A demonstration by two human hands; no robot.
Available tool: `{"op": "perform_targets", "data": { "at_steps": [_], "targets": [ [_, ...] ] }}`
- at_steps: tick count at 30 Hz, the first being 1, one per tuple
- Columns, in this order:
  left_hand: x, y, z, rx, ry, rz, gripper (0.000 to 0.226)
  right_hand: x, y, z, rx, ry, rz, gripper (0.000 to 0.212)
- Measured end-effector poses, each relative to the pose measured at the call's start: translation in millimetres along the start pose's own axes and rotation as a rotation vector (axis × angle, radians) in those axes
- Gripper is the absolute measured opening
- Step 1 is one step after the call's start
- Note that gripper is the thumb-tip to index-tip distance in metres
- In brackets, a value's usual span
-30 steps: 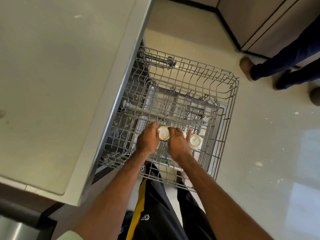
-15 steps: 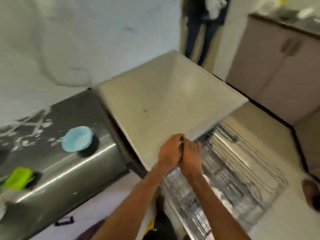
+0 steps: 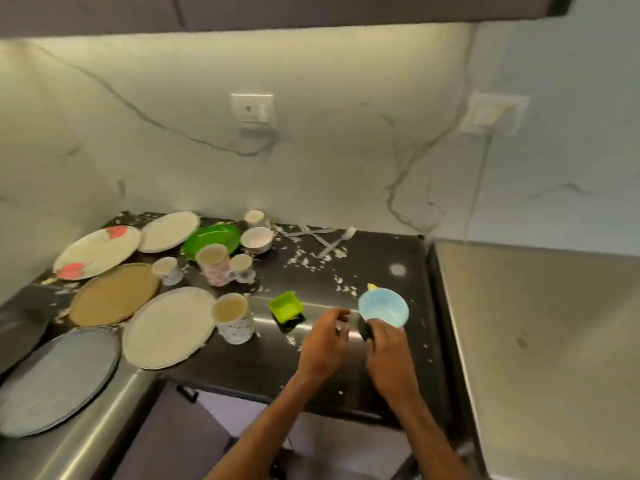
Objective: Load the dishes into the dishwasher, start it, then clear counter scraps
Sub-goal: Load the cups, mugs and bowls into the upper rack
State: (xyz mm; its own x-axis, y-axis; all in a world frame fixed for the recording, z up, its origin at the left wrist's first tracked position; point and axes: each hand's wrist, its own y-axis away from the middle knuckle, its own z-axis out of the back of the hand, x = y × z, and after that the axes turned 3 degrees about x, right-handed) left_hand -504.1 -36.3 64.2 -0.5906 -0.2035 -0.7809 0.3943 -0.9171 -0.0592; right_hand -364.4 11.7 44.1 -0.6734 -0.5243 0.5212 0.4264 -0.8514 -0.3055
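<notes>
Dishes crowd the dark bench (image 3: pixel 374 258): plates (image 3: pixel 168 327) and cups (image 3: pixel 233 317) left, blue bowl (image 3: pixel 383 307) nearest, likely next. Right hand (image 3: pixel 389 358) seems to pinch something dark under its rim; left hand (image 3: pixel 323 342) hovers beside, fingers loosely curled, empty.

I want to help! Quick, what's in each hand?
Left hand: open, fingers loosely curled, empty.
Right hand: by the blue bowl; cannot tell if it grips anything.

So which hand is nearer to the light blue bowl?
Right. The right hand is just below the light blue bowl, its fingers at the rim. The left hand is farther off, to the bowl's left, nearer the small green container.
</notes>
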Motion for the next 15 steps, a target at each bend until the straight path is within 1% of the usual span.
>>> {"op": "perform_targets", "data": {
  "at_steps": [4,7,10,12,13,15],
  "targets": [
    [43.9,-36.8,85.8,-0.136,-0.075,-0.013,0.029,65.7,-58.7,-57.7,0.161,0.043,0.142,0.046],
    [71.9,-63.7,140.2,-0.238,-0.122,0.012,0.031,115.7,-103.9,-93.5,0.306,-0.039,0.173,0.049],
    [100.6,-71.8,181.9,-0.287,-0.243,0.106,0.026,158.6,-127.7,-121.2,0.541,-0.033,0.254,0.066],
    [125.6,-70.1,197.3,-0.243,-0.312,0.214,0.027,175.8,-132.5,-131.3,0.666,-0.026,0.302,0.074],
    [139.2,-67.8,201.3,-0.186,-0.290,0.284,0.030,180.6,-134.9,-136.0,0.708,-0.046,0.299,0.076],
    [157.8,-60.1,199.7,-0.028,-0.159,0.407,0.040,184.0,-140.8,-141.1,0.761,-0.107,0.269,0.075]
  ]
}}
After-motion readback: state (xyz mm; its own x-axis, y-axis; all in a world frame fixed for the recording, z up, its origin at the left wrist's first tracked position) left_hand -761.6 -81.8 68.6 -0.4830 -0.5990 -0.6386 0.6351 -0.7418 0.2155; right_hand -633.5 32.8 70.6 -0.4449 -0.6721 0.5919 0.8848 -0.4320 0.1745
